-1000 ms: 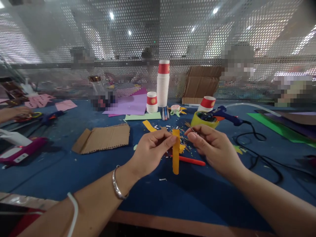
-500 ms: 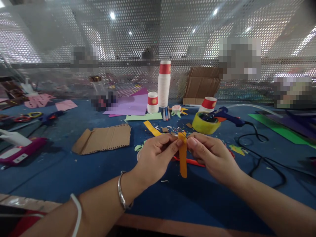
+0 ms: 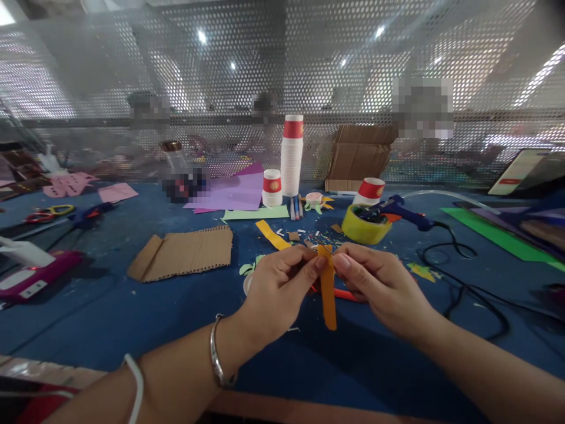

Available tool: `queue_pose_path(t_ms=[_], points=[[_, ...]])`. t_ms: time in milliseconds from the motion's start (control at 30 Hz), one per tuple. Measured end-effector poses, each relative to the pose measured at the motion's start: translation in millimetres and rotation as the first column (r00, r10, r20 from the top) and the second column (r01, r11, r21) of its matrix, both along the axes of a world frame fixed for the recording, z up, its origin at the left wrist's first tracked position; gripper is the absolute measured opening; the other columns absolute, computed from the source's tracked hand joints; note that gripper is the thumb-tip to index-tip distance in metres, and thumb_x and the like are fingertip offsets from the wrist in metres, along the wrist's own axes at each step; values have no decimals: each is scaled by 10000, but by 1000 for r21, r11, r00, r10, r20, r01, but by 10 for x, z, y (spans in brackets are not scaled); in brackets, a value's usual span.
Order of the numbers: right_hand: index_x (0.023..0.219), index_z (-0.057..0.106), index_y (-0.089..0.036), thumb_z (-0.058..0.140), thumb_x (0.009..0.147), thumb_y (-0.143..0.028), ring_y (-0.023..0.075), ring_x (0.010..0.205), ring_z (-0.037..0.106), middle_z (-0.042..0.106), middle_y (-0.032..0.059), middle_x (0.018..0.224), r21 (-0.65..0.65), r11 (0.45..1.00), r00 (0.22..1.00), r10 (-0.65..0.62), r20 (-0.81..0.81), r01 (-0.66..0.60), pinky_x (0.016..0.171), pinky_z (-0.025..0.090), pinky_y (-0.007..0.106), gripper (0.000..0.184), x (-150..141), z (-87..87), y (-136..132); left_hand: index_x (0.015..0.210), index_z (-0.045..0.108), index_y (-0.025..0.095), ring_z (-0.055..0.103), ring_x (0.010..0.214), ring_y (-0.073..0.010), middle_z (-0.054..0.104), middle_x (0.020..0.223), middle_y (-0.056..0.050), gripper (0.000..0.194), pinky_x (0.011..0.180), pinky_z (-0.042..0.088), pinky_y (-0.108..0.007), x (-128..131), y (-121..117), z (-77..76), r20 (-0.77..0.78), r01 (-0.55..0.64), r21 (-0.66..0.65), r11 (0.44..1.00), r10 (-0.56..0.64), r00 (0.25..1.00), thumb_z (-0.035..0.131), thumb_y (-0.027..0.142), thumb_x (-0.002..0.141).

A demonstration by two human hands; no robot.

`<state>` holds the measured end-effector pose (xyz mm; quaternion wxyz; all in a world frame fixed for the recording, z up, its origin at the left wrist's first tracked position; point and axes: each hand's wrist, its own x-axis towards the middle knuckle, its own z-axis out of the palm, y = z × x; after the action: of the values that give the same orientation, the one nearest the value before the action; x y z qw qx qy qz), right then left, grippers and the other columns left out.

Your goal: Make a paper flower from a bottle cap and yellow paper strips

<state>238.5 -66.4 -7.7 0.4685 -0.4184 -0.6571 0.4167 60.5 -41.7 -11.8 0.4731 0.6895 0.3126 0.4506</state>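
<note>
1. Right hand point(image 3: 382, 288) has come in to the orange strip point(image 3: 329, 300); a second ago it sat apart, to the right.
2. Far left, a magenta socket block point(image 3: 55, 272) and a cardboard piece point(image 3: 194, 253) lie on the bench point(image 3: 176, 312), apart from the work.
3. Left hand point(image 3: 276, 288) pinches the strip near its upper end, leaving the rest hanging; a loose pinch could let it twist or slip.
4. Opposing tugs might crease or tear the strip, which looks like thin paper.
5. Behind it lies a red stick point(image 3: 348, 294), partly hidden.
6. Right fingertips meet the strip's top edge; whether they have closed on anything, I cannot tell.
7. Beyond, a glue gun point(image 3: 399, 209) rests on a yellow tape roll point(image 3: 368, 229); snagging its looped cord point(image 3: 497, 312) could drag it down.
</note>
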Motion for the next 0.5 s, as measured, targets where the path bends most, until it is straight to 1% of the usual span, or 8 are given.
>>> queue_pose_path(t_ms=[167,267,400,433,500], points=[[685,463,-222,525,981,-573,89,481,220,286,-65,600,-17,999,999,-34,10,34,397,210,242,463,5,-49,11,772,679,180,552,618,-101,609,677,7,248,587,469,-229,-1,-7,28,11,12,-23,1000,-11,1000,626,358,936],[663,415,-230,531,964,-605,88,479,208,280,-68,592,-41,995,996,-86,-4,86,398,195,246,495,-5,-70,36,779,684,185,554,628,-107,615,685,3,243,601,481,-233,-4,-7,34,14,20,-45,999,-20,1000,630,365,933],[686,487,-217,600,920,-616,94,497,261,327,-67,568,-50,989,989,-142,-52,139,431,224,242,477,-12,-79,76,761,675,190,537,629,-114,601,679,3,258,602,469,-242,-6,0,30,-14,0,-36,999,-1,1000,625,377,933],[703,511,-211,618,910,-613,92,499,267,334,-69,565,-60,989,988,-139,-72,135,438,223,240,465,-12,-82,80,757,671,189,528,627,-113,593,676,5,262,599,461,-243,-4,3,29,-16,3,-38,999,-4,1000,627,379,931],[742,549,-200,648,892,-609,83,495,250,330,-76,564,-104,989,985,-116,-126,104,441,200,233,446,-12,-89,78,764,667,182,515,626,-109,584,680,9,262,598,452,-242,3,10,30,8,38,-89,995,-37,999,644,390,921]])
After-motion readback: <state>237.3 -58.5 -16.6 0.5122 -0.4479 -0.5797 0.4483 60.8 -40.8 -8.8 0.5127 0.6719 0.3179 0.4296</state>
